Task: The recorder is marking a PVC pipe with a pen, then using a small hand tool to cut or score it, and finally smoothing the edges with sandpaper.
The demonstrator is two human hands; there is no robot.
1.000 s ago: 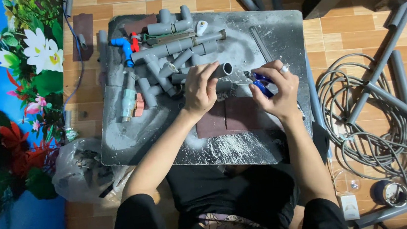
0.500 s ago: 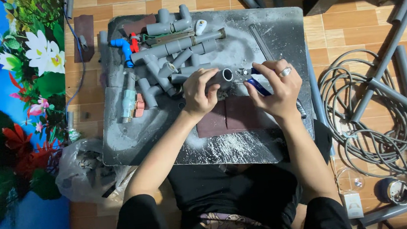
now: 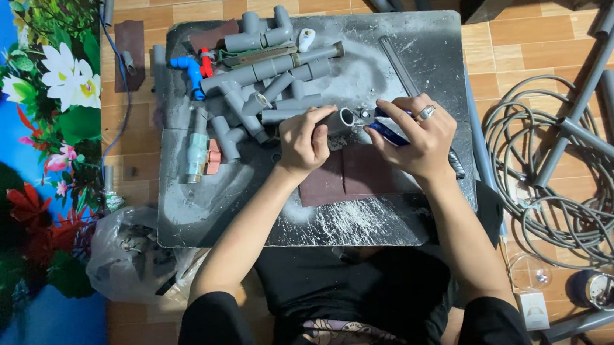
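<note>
My left hand (image 3: 306,141) grips the grey pipe fitting (image 3: 338,120) at frame centre, its long axis horizontal, open mouth facing right. My right hand (image 3: 411,137) clasps a blue glue tube (image 3: 389,130) beside that mouth.

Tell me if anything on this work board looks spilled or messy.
Yes. White powder is scattered over the dark board, thickest along its near edge below the brown pad. It looks like dust or shavings, though I cannot tell which.
</note>
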